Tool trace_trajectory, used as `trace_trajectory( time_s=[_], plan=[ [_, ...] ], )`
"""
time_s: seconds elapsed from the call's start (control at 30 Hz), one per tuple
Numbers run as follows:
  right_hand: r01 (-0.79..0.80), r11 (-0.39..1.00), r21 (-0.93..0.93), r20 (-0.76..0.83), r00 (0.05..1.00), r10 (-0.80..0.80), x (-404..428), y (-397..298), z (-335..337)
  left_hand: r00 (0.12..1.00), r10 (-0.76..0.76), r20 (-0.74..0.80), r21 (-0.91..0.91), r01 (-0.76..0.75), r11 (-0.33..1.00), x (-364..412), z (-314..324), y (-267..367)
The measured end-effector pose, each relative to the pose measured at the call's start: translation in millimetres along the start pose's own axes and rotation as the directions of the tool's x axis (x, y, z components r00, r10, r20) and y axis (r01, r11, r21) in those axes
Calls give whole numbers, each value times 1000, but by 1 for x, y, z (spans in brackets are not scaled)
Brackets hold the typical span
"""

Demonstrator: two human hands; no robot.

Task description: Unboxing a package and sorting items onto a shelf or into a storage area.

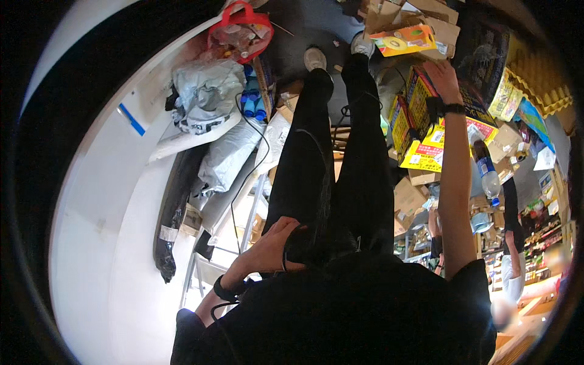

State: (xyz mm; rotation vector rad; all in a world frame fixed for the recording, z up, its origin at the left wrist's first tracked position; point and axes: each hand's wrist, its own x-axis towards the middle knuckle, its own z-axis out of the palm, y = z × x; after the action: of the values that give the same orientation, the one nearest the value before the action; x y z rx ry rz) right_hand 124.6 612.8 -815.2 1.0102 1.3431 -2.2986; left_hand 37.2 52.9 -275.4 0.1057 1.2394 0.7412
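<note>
My right hand (pixel 441 78) reaches out at the upper right, over the edge of a yellow and black printed carton (pixel 422 98); whether it grips the carton cannot be told. Just beyond it lie cardboard pieces (pixel 440 34) and an orange box panel with a fruit picture (pixel 404 41). Below the wrist is a yellow and red printed carton part (pixel 424 153). My left hand (pixel 273 244) rests near my lap at the top of my thigh, against something dark; its fingertips are partly hidden, so what it holds cannot be told.
A red bag (pixel 242 36) with clear plastic stands at the upper left, above a grey plastic bag (pixel 205 91) and blue-capped bottles (pixel 253 105). A thin black cable (pixel 248 171) hangs there. A plastic bottle (pixel 488 175) and egg trays (pixel 538 75) are at right. Other people are at lower right.
</note>
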Motion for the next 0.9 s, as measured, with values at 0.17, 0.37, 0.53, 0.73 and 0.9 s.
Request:
trace_trajectory(
  time_s=[0.17, 0.37, 0.53, 0.73, 0.9],
  plan=[
    [68, 806, -588, 45, 998, -52, -111, -53, 200, 995, -94, 40, -197, 100, 975, -21, 6, 12],
    [-257, 798, -546, 517, 646, 562, -319, -123, 374, 978, 137, -158, -233, -172, 957, -31, 32, -15],
    [-130, 666, -735, 493, 572, 656, -380, -198, 461, 958, 104, -267, -152, -149, 977, -73, 34, 20],
    [-340, 680, -650, 429, 573, 698, -396, -228, 467, 874, 212, -438, -400, -401, 824, -85, 38, 17],
    [-243, 815, -526, 516, 670, 533, -427, -287, 522, 971, 86, -225, -462, -184, 868, -125, 21, 49]
  ],
)
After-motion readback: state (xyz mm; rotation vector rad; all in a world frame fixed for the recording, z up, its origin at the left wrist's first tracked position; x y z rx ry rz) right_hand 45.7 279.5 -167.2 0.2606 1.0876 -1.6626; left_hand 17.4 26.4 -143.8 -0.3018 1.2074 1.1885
